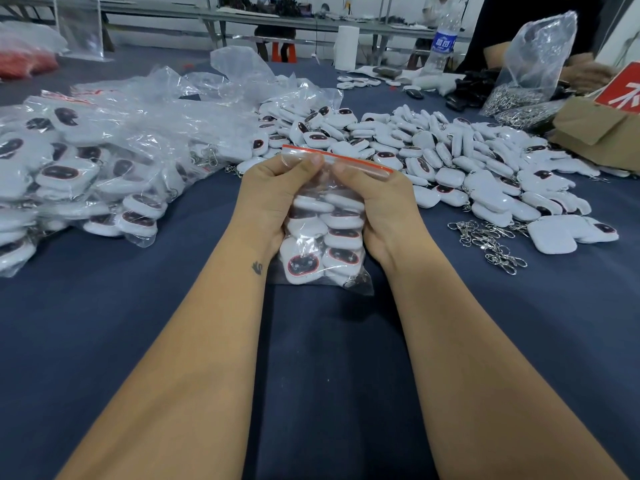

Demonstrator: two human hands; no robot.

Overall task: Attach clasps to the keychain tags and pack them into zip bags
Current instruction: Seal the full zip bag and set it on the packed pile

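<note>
- The left hand (273, 199) and right hand (372, 202) curl round 1 filled zip bag (323, 244), which stands on the table (138, 323) between them; both thumbs pinch its red seal strip.
- The film looks thin and slippery and the tags inside shift, so it is probably best held at the strip.
- Just right of the right hand lie loose clasps (491, 240).
- Beyond both hands spreads the pile of loose tags (450, 161); far left of the left hand sit the packed bags (86, 161).

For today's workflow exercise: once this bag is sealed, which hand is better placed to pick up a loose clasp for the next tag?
Probably the right hand. The loose clasps lie on the cloth just to its right, whereas the left hand has the packed bags beside it. Both hands now pinch the zip bag.
</note>
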